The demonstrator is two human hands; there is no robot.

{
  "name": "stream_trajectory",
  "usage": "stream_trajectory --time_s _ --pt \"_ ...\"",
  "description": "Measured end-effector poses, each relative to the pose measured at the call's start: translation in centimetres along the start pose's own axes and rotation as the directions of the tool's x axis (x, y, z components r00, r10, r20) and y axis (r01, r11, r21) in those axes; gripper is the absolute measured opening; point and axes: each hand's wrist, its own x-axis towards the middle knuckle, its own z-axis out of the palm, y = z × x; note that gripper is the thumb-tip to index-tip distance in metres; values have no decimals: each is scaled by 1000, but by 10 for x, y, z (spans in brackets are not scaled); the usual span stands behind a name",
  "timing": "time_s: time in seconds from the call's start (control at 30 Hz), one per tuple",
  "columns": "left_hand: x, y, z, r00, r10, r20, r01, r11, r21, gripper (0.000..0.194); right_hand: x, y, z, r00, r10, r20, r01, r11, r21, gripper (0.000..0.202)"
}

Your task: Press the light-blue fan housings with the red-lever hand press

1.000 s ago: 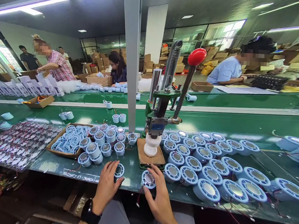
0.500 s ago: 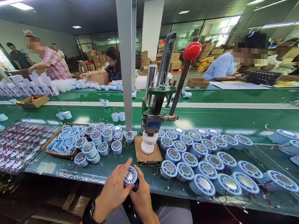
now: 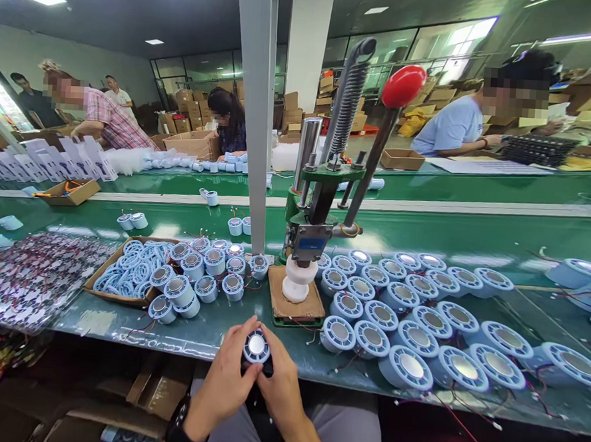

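A light blue round part [image 3: 256, 347] with a silver disc on top is held between my two hands at the bench's near edge. My left hand [image 3: 227, 370] wraps its left side, and my right hand [image 3: 282, 380] closes on its right side. Something dark shows under the part, mostly hidden by my fingers. Just beyond my hands stands a hand press [image 3: 310, 242] with a red ball handle [image 3: 404, 86]. Its white round pusher [image 3: 299, 279] is over a brown pad [image 3: 295, 308].
Many blue parts [image 3: 416, 336] with loose wires stand right of the press. On the left are more blue parts [image 3: 191, 265], a box of blue rings [image 3: 131, 267] and a wired pile [image 3: 22, 274]. A grey post [image 3: 255, 112] rises behind. People work across the line.
The view has shifted slightly, so the press appears further right. The held part is now more upright, its silver face turned up, and both hands still hold it.
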Motion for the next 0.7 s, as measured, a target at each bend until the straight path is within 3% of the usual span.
stream_trajectory --time_s 0.07,0.13,0.2,0.23,0.27,0.33,0.43,0.5,0.57,0.7 --pt "-4 -9 8 1000 10 -14 -10 999 -32 63 2 -1 -8 996 -17 87 23 997 -69 66" --pt "-4 -16 14 999 -16 -35 13 998 -61 61 14 -9 -31 972 -25 236 63 986 -155 70" --pt "3 -17 16 996 -82 -46 78 994 -82 59 45 -29 -72 940 -74 334 161 957 -240 71" --pt "10 -14 14 992 -116 -40 112 990 -90 58 69 -46 -99 936 -131 325 227 934 -278 69" --pt "19 -10 11 990 -138 -31 134 986 -97 57 98 -66 -128 943 -200 267 284 902 -324 65" --pt "44 2 1 991 -130 -26 127 985 -114 54 165 -112 -187 922 -386 35 363 828 -428 54" --pt "87 20 -8 997 -46 -68 33 983 -180 54 266 -170 -247 838 -465 -285 265 804 -532 46" --pt "113 29 -6 998 -1 -69 -17 969 -247 54 317 -185 -259 857 -388 -341 203 860 -468 38" --pt "135 34 3 998 35 -47 -48 951 -305 54 346 -181 -253 907 -292 -304 180 921 -346 35" --pt "163 37 26 993 102 57 -70 910 -409 52 359 -160 -232 929 -227 -293 198 972 -124 45"
